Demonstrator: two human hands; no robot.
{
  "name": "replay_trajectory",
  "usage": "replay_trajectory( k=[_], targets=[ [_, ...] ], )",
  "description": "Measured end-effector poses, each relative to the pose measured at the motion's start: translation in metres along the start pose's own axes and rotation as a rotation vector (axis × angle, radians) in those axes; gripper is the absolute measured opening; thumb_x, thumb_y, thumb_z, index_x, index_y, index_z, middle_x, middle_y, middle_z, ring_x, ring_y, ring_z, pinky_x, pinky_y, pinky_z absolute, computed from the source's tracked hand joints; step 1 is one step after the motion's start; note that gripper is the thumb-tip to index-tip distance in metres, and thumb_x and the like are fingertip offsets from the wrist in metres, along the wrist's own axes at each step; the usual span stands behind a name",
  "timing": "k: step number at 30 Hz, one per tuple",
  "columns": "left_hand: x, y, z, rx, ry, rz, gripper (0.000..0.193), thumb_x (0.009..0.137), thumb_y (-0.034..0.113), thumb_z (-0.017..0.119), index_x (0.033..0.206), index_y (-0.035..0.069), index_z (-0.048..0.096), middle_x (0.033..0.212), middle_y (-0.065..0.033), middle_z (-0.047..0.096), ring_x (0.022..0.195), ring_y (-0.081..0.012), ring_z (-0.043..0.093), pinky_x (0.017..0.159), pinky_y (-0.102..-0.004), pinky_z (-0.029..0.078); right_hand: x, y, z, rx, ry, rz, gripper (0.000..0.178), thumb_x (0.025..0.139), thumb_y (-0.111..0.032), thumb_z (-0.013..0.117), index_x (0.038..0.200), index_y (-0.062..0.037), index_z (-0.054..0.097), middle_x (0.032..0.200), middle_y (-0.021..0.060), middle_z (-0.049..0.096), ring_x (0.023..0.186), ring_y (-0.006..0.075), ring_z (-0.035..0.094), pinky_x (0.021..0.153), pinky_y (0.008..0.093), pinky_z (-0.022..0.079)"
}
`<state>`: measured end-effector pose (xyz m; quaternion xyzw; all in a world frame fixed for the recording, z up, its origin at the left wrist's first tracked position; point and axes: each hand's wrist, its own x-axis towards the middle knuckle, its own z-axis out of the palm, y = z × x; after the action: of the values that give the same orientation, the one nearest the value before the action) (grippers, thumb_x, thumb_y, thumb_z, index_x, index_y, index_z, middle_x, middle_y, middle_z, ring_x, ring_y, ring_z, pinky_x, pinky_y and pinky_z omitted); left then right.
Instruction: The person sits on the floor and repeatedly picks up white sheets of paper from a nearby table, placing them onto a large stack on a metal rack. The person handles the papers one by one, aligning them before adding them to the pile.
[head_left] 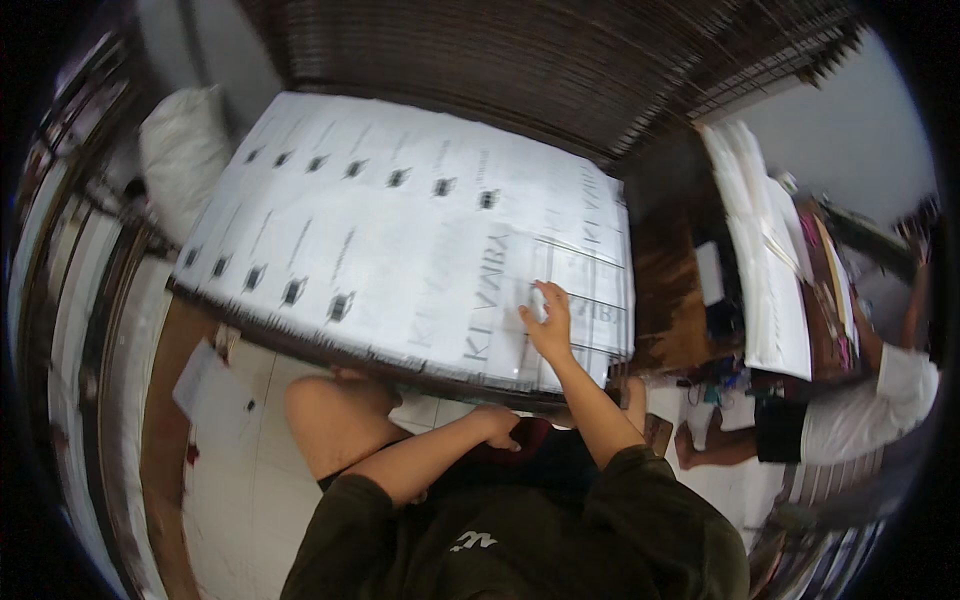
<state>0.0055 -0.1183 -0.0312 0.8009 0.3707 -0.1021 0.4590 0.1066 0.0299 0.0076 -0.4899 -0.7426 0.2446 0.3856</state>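
Observation:
A large white printed sheet covers the low table in front of me, with rows of small dark emblems and larger grey lettering. Over its right part lies what looks like a clear panel crossed by thin dark lines. My right hand is over this part, thumb and fingers apart and curved, with white showing between them. Whether it touches the surface is unclear. My left hand rests at my lap, below the table's near edge. Its fingers are partly hidden and blurred.
Dark slatted racks rise behind the table. A white sack stands at the far left. To the right, a stack of white sheets sits by a brown wooden surface. Another person in a white shirt is at the right.

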Motion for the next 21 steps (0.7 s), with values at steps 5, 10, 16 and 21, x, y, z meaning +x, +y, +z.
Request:
replay_trajectory(
  k=[5, 10, 16, 21],
  targets=[
    [-0.006, 0.005, -0.011, 0.027, 0.002, -0.006, 0.061, 0.076, 0.052, 0.064, 0.112, 0.003, 0.057, 0.115, -0.0155, 0.06, 0.11, -0.0308, 0.055, 0.091, -0.0407, 0.045, -0.007, -0.015, -0.06, -0.091, 0.096, -0.051, 0.038, 0.077, -0.011, 0.068, 0.113, -0.0045, 0.058, 0.117, 0.0137, 0.053, 0.108, 0.0278, 0.053, 0.091, 0.036, 0.043],
    [-0.003, 0.005, -0.014, 0.029, -0.003, -0.016, 0.063, 0.077, 0.055, 0.061, 0.112, 0.003, 0.056, 0.116, -0.0147, 0.058, 0.111, -0.0301, 0.054, 0.091, -0.0401, 0.044, -0.045, 0.01, -0.122, -0.476, 0.245, -0.046, 0.039, 0.078, -0.021, 0.065, 0.113, -0.0045, 0.058, 0.116, 0.0176, 0.053, 0.109, 0.035, 0.05, 0.092, 0.0435, 0.039],
    [0.0, -0.001, -0.007, -0.037, 0.019, -0.006, 0.065, 0.076, 0.056, 0.062, 0.113, 0.003, 0.055, 0.11, -0.0144, 0.06, 0.106, -0.0303, 0.056, 0.089, -0.0391, 0.045, -0.092, 0.028, -0.137, -0.64, 0.23, 0.084, 0.053, 0.08, -0.036, 0.063, 0.123, -0.0066, 0.052, 0.128, 0.0215, 0.043, 0.119, 0.0384, 0.04, 0.097, 0.0478, 0.033],
    [-0.007, 0.0, -0.009, -0.087, 0.066, -0.004, 0.064, 0.076, 0.055, 0.064, 0.113, 0.004, 0.055, 0.103, -0.0141, 0.062, 0.099, -0.0304, 0.059, 0.084, -0.0379, 0.047, -0.092, 0.029, -0.132, -0.634, 0.213, 0.13, 0.053, 0.081, -0.038, 0.062, 0.124, -0.0074, 0.051, 0.13, 0.022, 0.041, 0.12, 0.0382, 0.04, 0.098, 0.0478, 0.033]
  ],
)
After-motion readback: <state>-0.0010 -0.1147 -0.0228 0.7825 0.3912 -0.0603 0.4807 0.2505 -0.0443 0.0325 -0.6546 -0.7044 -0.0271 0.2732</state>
